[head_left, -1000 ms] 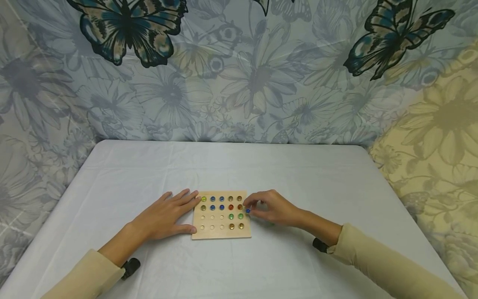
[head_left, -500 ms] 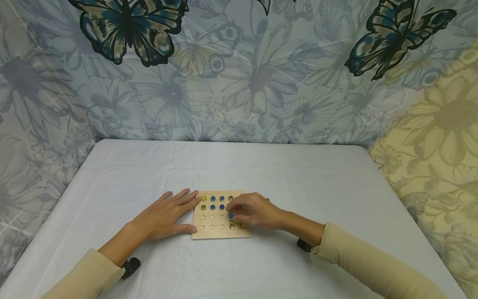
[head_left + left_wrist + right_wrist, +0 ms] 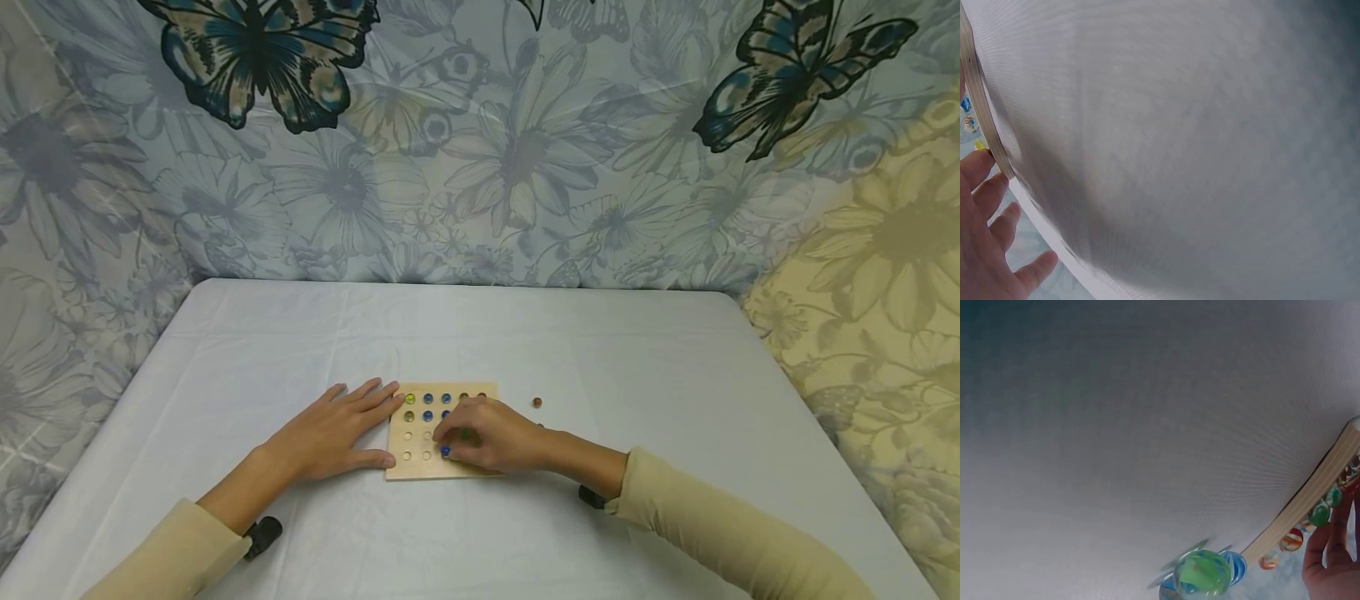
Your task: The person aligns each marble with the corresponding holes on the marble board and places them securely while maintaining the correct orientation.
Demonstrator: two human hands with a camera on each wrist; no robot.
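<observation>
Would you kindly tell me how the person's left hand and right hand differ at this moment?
The left hand lies flat with straight fingers against the left edge of the wooden board, while the right hand reaches over the board with curled fingers. The left hand holds nothing; the right hand pinches a blue marble at the board's near row. Both wear beige sleeves and rest low on the white table.

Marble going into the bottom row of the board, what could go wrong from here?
1. The blue marble is pinched at the right hand's fingertips; it could slip and roll off the wooden board.
2. The hand covers seated marbles and may knock them.
3. A loose marble could roll away.
</observation>
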